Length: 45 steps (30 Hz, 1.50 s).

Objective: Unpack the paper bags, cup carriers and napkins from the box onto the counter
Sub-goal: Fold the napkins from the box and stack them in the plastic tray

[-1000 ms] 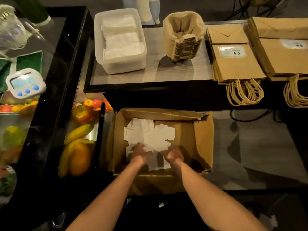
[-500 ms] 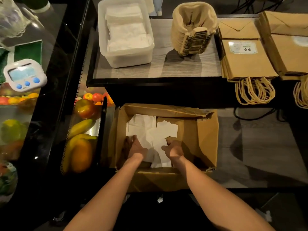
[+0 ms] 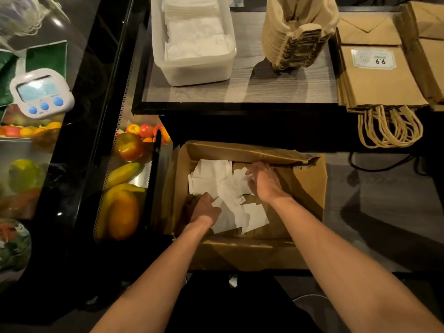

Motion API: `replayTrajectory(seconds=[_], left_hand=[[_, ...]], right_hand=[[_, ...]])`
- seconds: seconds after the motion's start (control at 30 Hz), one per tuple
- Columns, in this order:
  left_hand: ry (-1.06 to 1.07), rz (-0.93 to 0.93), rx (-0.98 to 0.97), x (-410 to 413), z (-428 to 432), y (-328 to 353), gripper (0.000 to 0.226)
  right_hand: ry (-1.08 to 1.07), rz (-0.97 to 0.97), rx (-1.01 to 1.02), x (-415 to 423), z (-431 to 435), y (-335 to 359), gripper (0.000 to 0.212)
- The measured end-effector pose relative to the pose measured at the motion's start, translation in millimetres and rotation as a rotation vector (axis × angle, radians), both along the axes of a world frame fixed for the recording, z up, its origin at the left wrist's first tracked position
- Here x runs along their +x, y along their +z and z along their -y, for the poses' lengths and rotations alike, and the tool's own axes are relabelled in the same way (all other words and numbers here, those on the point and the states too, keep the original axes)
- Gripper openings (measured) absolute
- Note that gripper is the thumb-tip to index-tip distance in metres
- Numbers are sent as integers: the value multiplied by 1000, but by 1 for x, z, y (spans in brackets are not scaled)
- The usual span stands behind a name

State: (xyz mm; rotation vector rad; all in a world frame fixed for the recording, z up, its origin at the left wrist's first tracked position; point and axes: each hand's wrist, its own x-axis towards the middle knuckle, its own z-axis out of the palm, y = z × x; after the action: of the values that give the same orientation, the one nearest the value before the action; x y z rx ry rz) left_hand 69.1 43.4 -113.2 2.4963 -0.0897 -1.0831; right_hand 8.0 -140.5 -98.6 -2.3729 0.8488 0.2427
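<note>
An open cardboard box (image 3: 310,188) sits on the floor below the counter, with several loose white napkins (image 3: 216,179) scattered on its bottom. My left hand (image 3: 204,209) reaches into the box's near left part and pinches the edge of a napkin. My right hand (image 3: 264,181) lies further back over the right side of the pile, fingers spread and touching the napkins. On the counter (image 3: 264,90) stand a clear tub of napkins (image 3: 192,44), a stack of cup carriers (image 3: 298,32) and two piles of brown paper bags (image 3: 377,75).
A glass display case with fruit (image 3: 122,188) stands close to the box's left side. A white timer (image 3: 40,94) lies on top of it. The bags' twisted handles (image 3: 389,128) hang over the counter's front edge. A dark cable (image 3: 384,162) runs across the floor to the right.
My right hand has moved from the near side of the pile to the far right of it. My left hand has shifted slightly left. The view has moved closer to the box.
</note>
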Motion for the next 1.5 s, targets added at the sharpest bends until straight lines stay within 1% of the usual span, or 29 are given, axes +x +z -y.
replayTrajectory(seconds=[0.03,0.1,0.13,0.17,0.23,0.3,0.37,0.4,0.47,0.5,0.53,0.63,0.7,0.77,0.83,0.9,0.93,0.97,1.0,1.03,1.1,1.13,1.2,1.27,1.33,1.4,1.43,1.5], left_hand=[[3,5,-9,0,0,1,29],[13,5,-30,-1,1,2,30],[22,6,-39,-1,1,2,31],[30,9,-44,-1,1,4,30],[42,6,-51,-2,2,6,29],[47,1,-54,-2,3,8,27],[52,5,-51,-2,3,10,22],[54,11,-50,-1,3,11,20],[57,20,-55,0,3,13,20],[58,21,-60,0,3,14,20],[61,21,-63,0,4,16,21],[65,15,-69,-1,4,19,21],[71,12,-77,-2,3,19,19],[106,25,-98,-3,3,19,18],[148,70,-142,-3,5,24,20],[265,121,-263,-2,7,30,21],[362,125,-348,-2,7,33,21],[467,89,-468,-1,8,34,20],[546,11,-614,-1,8,37,24],[578,-111,-765,-1,9,40,36],[581,-399,-981,-1,13,47,65],[573,-502,-1032,1,14,49,72],[574,-633,-1065,3,19,55,72],[600,-691,-1028,2,23,60,62],[638,-672,-1006,2,24,53,52],[714,-651,-1028,5,24,47,52],[762,-649,-1038,8,24,45,55],[834,-642,-1028,11,23,42,56]], right_hand=[[65,-81,-15,5,1,-1,27],[113,-221,-21,14,1,-5,59],[112,-272,-15,17,0,-6,69],[116,-307,-29,19,-1,-8,71],[188,-373,-79,18,-1,-15,64],[233,-389,-99,12,-5,-16,53],[195,-328,-22,6,-9,-18,42],[151,-298,51,2,-10,-19,40],[58,-239,209,-7,-12,-19,49],[43,-242,269,-11,-12,-19,55],[68,-261,284,-14,-11,-17,56],[222,-309,130,-18,-12,-15,45],[258,-277,111,-19,-13,-9,39],[206,-230,240,-21,-14,-2,41],[89,-160,338,-22,-14,6,50],[-129,-37,445,-19,-13,17,51],[-263,33,557,-17,-13,22,49],[-385,102,705,-16,-14,27,45],[-478,164,861,-15,-15,31,41],[-538,214,1004,-15,-15,33,41],[-552,267,1198,-18,-19,32,51],[-525,260,1235,-19,-22,31,55],[-461,216,1196,-18,-29,31,52],[-422,201,1064,-19,-34,33,50],[-373,167,867,-20,-36,34,58],[-379,129,718,-22,-35,33,63],[-392,129,695,-24,-34,32,60],[-433,162,728,-27,-31,30,49]])
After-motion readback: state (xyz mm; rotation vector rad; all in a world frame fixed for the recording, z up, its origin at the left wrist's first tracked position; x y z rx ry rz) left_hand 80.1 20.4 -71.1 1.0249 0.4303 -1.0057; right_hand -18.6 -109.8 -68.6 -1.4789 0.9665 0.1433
